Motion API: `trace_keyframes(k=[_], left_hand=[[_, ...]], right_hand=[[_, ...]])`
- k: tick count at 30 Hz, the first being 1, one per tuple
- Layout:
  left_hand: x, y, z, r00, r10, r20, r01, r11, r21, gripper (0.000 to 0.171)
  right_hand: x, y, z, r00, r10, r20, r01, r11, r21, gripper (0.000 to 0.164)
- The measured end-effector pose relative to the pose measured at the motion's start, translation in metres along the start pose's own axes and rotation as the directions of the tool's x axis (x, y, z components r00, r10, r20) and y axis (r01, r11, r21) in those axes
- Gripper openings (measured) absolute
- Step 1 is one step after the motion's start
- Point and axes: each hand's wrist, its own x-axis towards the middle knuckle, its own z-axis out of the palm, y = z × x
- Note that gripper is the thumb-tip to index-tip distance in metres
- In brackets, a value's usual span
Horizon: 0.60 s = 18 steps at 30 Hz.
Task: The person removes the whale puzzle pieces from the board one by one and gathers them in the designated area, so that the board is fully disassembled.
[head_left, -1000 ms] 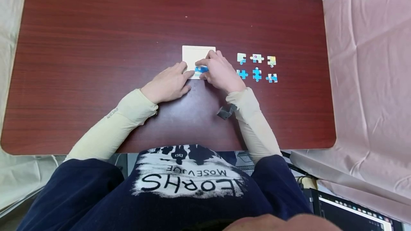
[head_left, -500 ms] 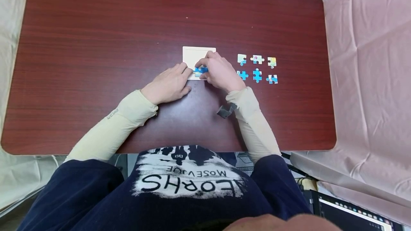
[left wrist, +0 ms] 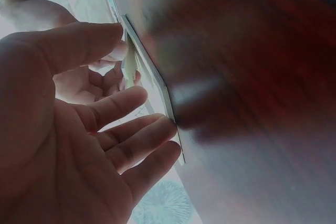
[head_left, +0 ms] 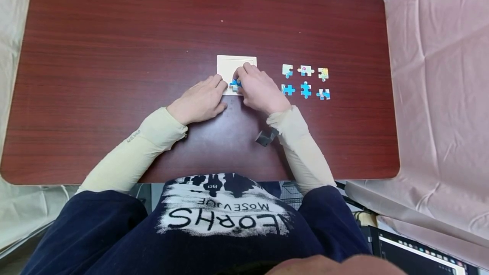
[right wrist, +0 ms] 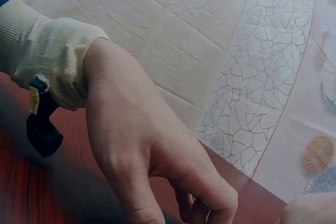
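A pale, shallow puzzle tray (head_left: pixel 228 65) lies on the table, with a raised rim. My right hand (head_left: pixel 261 90) is over the tray's right part and pinches a blue jigsaw piece (head_left: pixel 234 83) above its lower middle. That hand's fingers cover part of the piece. My left hand (head_left: pixel 199 99) rests at the tray's left side. In the left wrist view, the left fingers (left wrist: pixel 139 140) reach out loosely and touch the tray's edge (left wrist: pixel 164 94). The right wrist view shows the right hand (right wrist: pixel 152 135) from its back, with the piece out of sight.
Several jigsaw pieces (head_left: pixel 305 90) lie in two rows right of the tray, blue, white and yellow. The dark red wooden table (head_left: pixel 114 33) spreads around them. A dark grey block (head_left: pixel 264 137) hangs at the right wrist. A laptop (head_left: pixel 416 253) stands beyond the table's front right.
My right hand has shifted slightly left and its fingers have drawn in. The blue piece has moved a little left and turned. The left hand has stayed at the tray's side.
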Motion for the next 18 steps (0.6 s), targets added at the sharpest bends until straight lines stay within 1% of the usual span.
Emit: trace_keyframes(k=[9,18], left_hand=[[-0.0006,-0.0010,0.0006,1.000,-0.008,0.009,0.008,1.000,-0.011,0.039],[-0.0008,-0.0010,-0.0007,1.000,-0.004,0.004,0.004,1.000,-0.013,0.040]], right_hand=[[0.0010,-0.0016,0.0058,0.999,-0.008,-0.035,0.007,0.999,-0.052,0.033],[0.0006,-0.0016,0.0054,0.999,-0.003,-0.038,0.001,0.998,-0.060,0.032]])
